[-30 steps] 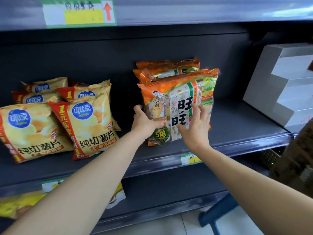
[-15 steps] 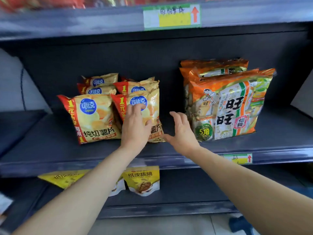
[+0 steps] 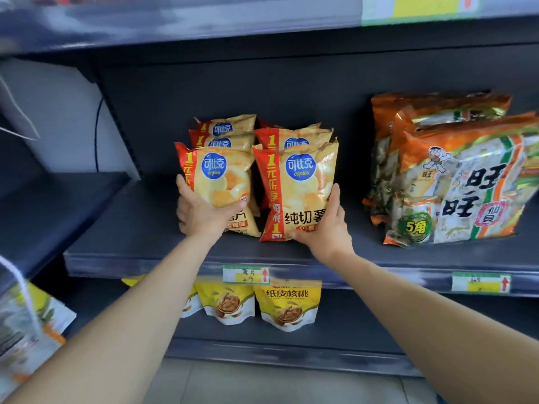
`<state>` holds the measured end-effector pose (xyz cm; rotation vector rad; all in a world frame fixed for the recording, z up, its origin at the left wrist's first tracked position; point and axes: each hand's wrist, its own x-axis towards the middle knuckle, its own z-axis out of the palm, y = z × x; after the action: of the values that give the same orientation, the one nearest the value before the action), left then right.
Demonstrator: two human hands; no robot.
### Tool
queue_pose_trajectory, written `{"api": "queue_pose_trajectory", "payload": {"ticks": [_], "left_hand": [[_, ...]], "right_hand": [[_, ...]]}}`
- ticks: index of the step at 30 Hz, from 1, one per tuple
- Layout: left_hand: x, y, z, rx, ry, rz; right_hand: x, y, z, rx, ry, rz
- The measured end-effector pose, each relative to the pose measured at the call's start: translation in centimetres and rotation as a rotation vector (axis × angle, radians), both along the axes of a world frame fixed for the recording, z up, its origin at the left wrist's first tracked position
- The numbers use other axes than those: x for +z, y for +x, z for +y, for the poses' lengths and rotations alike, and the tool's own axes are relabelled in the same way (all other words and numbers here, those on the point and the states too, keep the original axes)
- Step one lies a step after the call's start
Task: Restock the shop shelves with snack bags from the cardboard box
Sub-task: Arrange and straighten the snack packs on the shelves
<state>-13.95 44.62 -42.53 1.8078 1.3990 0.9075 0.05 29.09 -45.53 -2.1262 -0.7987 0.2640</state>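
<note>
Two front yellow chip bags stand side by side on the dark middle shelf (image 3: 140,228), with several more of the same stacked behind them. My left hand (image 3: 201,211) grips the lower part of the left chip bag (image 3: 221,182), thumb across its front. My right hand (image 3: 326,225) holds the right chip bag (image 3: 294,185) at its lower right edge, fingers up along its side. A stack of orange rice-cracker bags (image 3: 455,182) stands further right on the same shelf. The cardboard box is not in view.
Yellow walnut pouches (image 3: 287,301) hang under the shelf edge on the lower shelf. Price labels (image 3: 245,274) sit on the shelf rail. More packets (image 3: 26,330) lie at the lower left. Another shelf board (image 3: 204,21) runs overhead.
Both hands left the orange rice-cracker bags, moved left across the shelf and took hold of the two front chip bags. The view swung left with them.
</note>
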Motion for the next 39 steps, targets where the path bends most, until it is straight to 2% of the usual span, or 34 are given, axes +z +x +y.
{"api": "queue_pose_trajectory", "payload": {"ticks": [4,12,17,30,39], "left_hand": [[0.2,0.2,0.2,-0.030,-0.072,0.041],[0.1,-0.4,-0.4,0.093,-0.010,0.129],[0.6,-0.4,0.1,0.025,0.015,0.198],[1.1,-1.4,0.8,-0.028,-0.040,0.180],[0.2,-1.5,0.0,-0.013,0.022,0.220]], "right_hand": [[-0.3,-0.4,0.7,-0.057,0.010,-0.011],[-0.4,-1.2,1.4,-0.115,0.018,-0.042],[0.0,-1.6,1.8,-0.125,-0.031,-0.066],[0.5,-1.8,1.4,-0.112,-0.049,-0.085],[0.2,-2.3,0.6,-0.132,-0.018,-0.158]]}}
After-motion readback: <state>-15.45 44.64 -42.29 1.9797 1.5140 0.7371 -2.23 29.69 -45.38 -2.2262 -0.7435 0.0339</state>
